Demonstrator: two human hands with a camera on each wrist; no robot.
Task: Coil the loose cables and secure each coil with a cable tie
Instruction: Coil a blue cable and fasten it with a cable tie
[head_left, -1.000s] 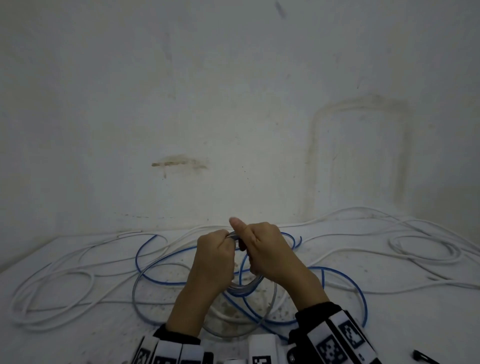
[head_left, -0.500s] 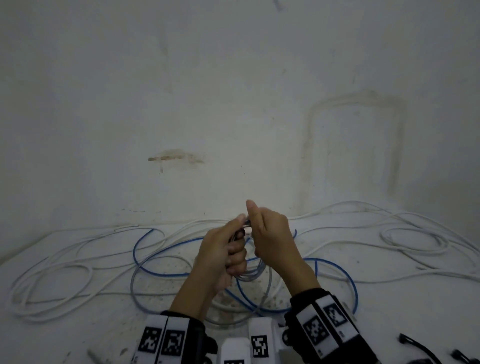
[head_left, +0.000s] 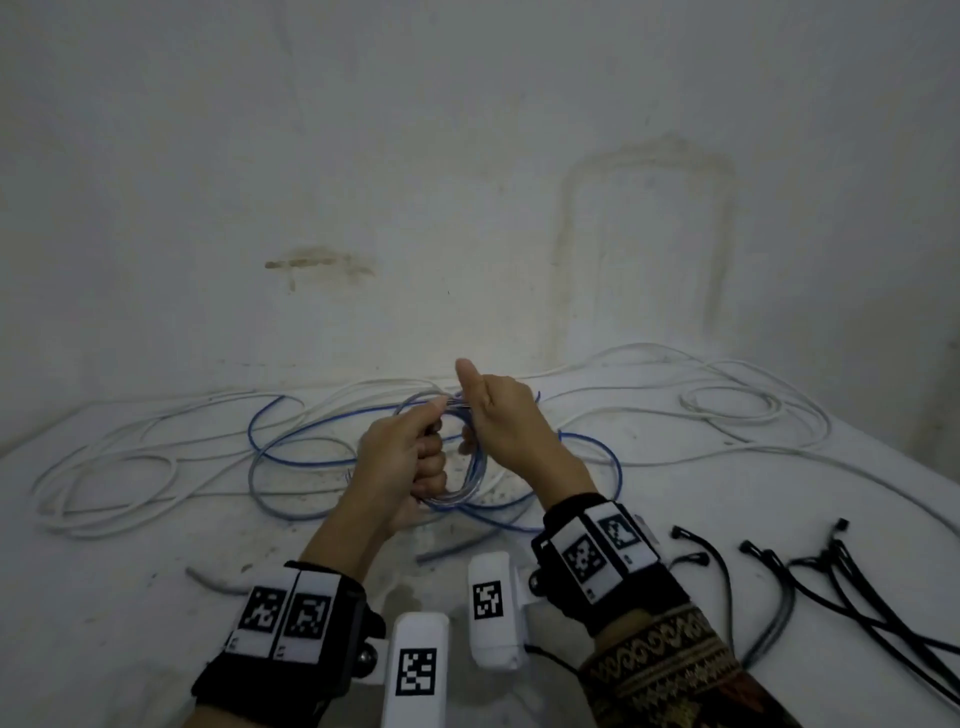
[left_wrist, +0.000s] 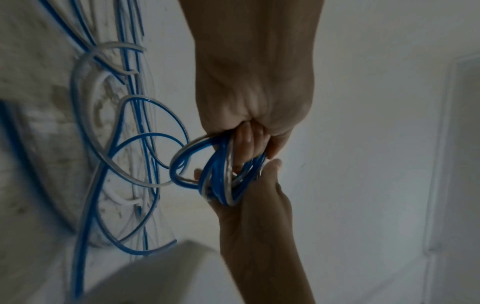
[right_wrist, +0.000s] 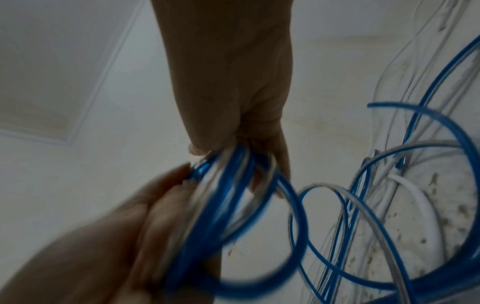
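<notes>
Coiling under way: I watch from my remote station as loose cable is wound over a stained white table (head_left: 156, 597).

White cables (head_left: 119, 473) sprawl across the surface, and a blue-and-clear cable (head_left: 597, 447) trails between them toward a small coil (head_left: 470, 478) held just above the table, mid-frame. The left hand (head_left: 400, 462) is clenched around the coil's gathered turns; the right hand (head_left: 501, 415), thumb up, has its fingers curled around the top of the same bundle. Black cable ties (head_left: 831, 577) lie unused to the right. To finish well, I judge each new loop should match the others, laid flat without twist, while the left hand never slackens.
</notes>
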